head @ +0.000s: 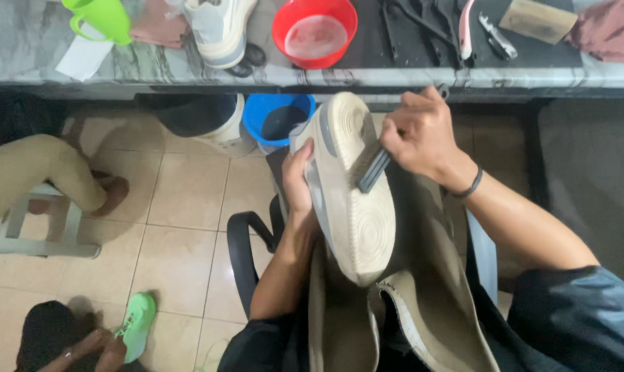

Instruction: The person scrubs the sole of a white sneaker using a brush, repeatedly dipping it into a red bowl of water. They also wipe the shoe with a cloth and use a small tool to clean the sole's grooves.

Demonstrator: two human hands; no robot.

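Right now I have a pale sneaker turned sole-up over my lap, just below the edge of the marble-patterned counter. My left hand is wrapped around the shoe's left side, thumb lying along the sole's rim, clenched on it to keep it steady. My right hand is closed around a dark brush, whose bristles press on the sole a little above its middle. The shoe's long axis runs away from me, heel near my body, toe toward the blue bucket under the counter; the brush lies across that axis, coming in from the right, so the right hand is the one nearer the tread. On the counter sit a red bowl and a green cup. Lower left, another person's hands hold a bright green shoe.
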